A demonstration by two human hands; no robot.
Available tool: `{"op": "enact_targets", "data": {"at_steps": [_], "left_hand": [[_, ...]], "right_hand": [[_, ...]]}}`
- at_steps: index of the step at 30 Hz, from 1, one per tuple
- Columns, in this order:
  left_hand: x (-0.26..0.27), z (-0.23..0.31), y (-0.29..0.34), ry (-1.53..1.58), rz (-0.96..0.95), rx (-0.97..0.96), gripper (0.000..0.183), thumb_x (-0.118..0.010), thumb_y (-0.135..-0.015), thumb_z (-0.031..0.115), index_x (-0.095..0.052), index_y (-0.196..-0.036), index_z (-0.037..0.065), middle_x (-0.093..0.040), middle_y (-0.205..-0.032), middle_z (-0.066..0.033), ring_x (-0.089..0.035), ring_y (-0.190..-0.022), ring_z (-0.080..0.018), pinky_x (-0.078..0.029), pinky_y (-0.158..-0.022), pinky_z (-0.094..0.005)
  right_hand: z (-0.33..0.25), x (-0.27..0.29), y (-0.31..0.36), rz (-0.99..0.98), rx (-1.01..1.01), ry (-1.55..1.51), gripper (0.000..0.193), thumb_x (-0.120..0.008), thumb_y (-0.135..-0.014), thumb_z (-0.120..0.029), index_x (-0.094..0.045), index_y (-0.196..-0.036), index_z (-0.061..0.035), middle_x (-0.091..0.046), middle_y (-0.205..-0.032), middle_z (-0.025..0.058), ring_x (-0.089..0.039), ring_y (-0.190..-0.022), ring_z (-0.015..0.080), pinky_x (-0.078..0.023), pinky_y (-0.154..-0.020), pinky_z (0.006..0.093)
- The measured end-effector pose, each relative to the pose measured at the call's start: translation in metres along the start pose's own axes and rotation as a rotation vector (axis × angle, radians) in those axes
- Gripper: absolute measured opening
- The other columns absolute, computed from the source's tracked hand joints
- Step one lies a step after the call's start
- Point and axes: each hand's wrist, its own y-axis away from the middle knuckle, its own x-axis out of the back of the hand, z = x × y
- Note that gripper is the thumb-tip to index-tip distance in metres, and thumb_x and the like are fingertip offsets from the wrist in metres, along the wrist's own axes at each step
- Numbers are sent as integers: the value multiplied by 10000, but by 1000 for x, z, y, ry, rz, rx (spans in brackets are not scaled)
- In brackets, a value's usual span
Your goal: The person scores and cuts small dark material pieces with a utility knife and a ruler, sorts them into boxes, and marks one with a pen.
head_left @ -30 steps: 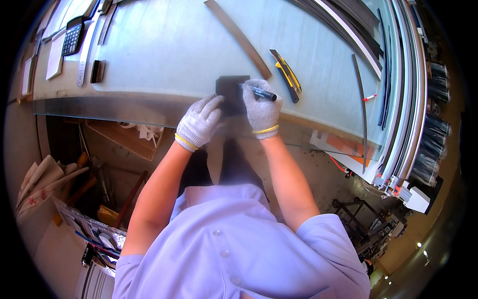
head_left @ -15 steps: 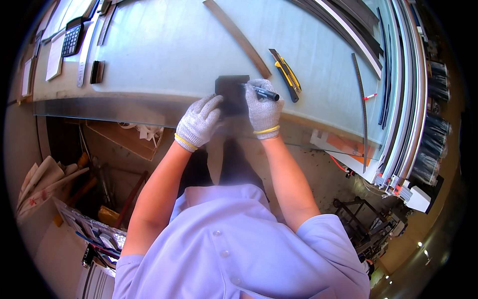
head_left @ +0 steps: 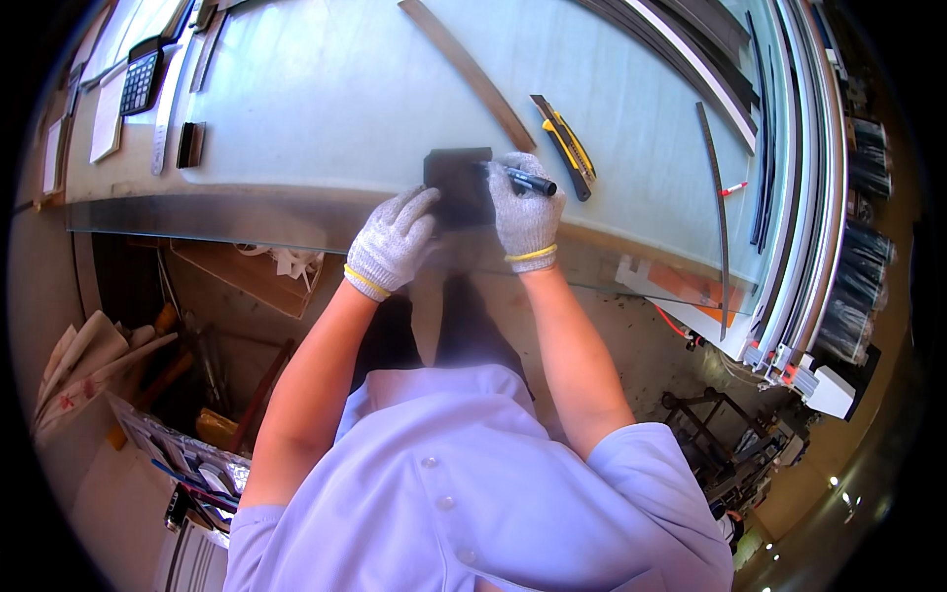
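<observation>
Your right hand [head_left: 526, 212] covers the right edge of one dark flat block [head_left: 457, 185] at the table's [head_left: 326, 99] near rim; its fingers are closed around one black marker [head_left: 530, 182]. Your left hand [head_left: 392, 242] rests at the block's 7 o'clock, fingers loosely curled, touching its lower corner. One yellow utility knife [head_left: 564, 145] lies at 2 o'clock. One calculator [head_left: 141, 79] at 10 o'clock is partly cut off.

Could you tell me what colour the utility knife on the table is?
Yellow and black utility knife, head view.
</observation>
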Motion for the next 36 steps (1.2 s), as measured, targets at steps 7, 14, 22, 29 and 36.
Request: {"op": "enact_targets", "data": {"at_steps": [7,14,22,29,36], "left_hand": [[0,0,1,16,-16,-3,426,-799,-675,115,-562,-1012,9,-572,-1362,-194,-558,-1244,-416,-479,-1022,-494],[0,0,2,16,-22,2,413,-792,-686,116,-558,-1008,6,-569,-1364,-198,-557,-1242,-421,-477,-1023,-496],[-2,-1,1,17,-19,-2,413,-789,-694,119,-554,-1014,7,-564,-1370,-201,-551,-1250,-424,-474,-1025,-500],[0,0,1,15,-21,2,414,-789,-695,117,-556,-1020,10,-561,-1379,-199,-548,-1257,-420,-474,-1026,-497],[-1,-1,3,6,-28,-1,419,-791,-692,119,-557,-1021,8,-562,-1377,-196,-549,-1255,-419,-472,-1028,-498]], "right_hand": [[9,1,2,18,-45,-60,107,-740,-861,-74,-699,-931,-5,-709,-783,138,-699,-698,199,-542,-666,316],[6,5,-2,4,-34,-10,106,-745,-858,-80,-694,-917,-8,-707,-775,139,-706,-704,202,-543,-672,322],[11,9,-5,7,-32,-8,95,-742,-861,-87,-691,-903,-18,-699,-767,143,-705,-693,220,-539,-662,329],[11,9,-8,32,33,56,88,-732,-871,-81,-692,-915,-16,-690,-761,118,-684,-706,179,-530,-668,312],[9,10,-9,72,13,42,97,-734,-856,-86,-704,-923,-23,-686,-741,149,-690,-677,205,-532,-656,325]]}}
